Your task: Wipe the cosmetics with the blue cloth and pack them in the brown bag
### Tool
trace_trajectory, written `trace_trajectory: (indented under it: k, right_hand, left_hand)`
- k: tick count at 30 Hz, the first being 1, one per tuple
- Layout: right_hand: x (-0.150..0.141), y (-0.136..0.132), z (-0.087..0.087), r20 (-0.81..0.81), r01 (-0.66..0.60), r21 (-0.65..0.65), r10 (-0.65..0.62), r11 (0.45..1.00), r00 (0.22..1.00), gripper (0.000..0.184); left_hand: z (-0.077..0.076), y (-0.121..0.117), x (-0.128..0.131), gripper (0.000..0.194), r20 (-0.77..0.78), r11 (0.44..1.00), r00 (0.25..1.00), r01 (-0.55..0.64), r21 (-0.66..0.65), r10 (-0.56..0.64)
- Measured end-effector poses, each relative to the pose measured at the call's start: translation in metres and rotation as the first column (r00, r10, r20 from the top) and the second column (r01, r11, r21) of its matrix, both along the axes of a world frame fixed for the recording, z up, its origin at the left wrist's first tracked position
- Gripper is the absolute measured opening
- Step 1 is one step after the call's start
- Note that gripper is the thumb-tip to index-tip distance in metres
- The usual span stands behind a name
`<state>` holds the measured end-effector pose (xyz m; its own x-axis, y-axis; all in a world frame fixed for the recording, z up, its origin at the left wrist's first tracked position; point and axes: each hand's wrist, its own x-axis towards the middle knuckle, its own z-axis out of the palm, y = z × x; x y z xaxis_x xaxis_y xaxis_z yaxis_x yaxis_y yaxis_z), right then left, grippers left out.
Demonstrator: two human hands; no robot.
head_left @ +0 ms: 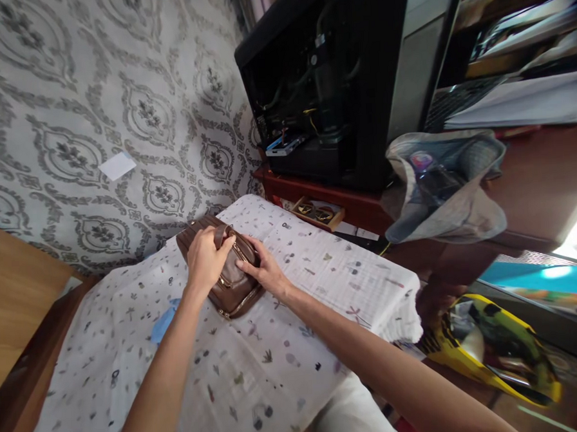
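A small brown leather bag (229, 287) with gold zips lies on a white printed cloth (285, 345) spread over a low surface. My left hand (204, 259) rests on top of the bag, fingers curled and gripping its upper edge by the zip. On the bag's right side, my right hand (265, 269) has its fingers pressed against the leather, holding it. Both forearms reach in from the bottom of the view.
A patterned carpet (94, 110) with a white paper slip (116, 166) lies beyond. A black open cabinet (324, 79) stands on a red stand, with a grey cloth bag (446, 188) to its right. A yellow toy (493, 347) sits lower right, a wooden board (16, 288) on the left.
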<state>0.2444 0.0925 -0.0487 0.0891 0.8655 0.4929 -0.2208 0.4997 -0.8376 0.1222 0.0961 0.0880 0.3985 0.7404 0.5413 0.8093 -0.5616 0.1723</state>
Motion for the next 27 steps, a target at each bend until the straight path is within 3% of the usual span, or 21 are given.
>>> trace_trajectory:
  k: [6,15,21,27]
  right_hand:
    - [0.0,-0.003,0.003,0.015,0.01,-0.008,-0.009,1.0,1.0,0.076]
    - [0.002,-0.003,0.005,0.057,0.05,-0.01,-0.049,0.999,0.997,0.075]
    - [0.004,-0.005,0.003,0.101,0.042,-0.005,-0.041,0.999,0.994,0.079]
    - [0.002,-0.007,0.002,0.167,0.059,0.001,-0.058,0.998,0.984,0.107]
  left_hand:
    - [-0.004,-0.006,0.004,0.021,0.107,1.0,0.994,-0.02,0.006,0.019]
    - [-0.011,-0.026,0.005,0.033,0.006,0.995,0.996,0.089,0.04,-0.09]
    - [0.005,-0.023,-0.013,0.022,0.152,0.992,0.984,0.104,-0.075,-0.091]
    - [0.022,-0.034,-0.039,0.033,0.211,0.966,0.978,0.046,-0.253,0.008]
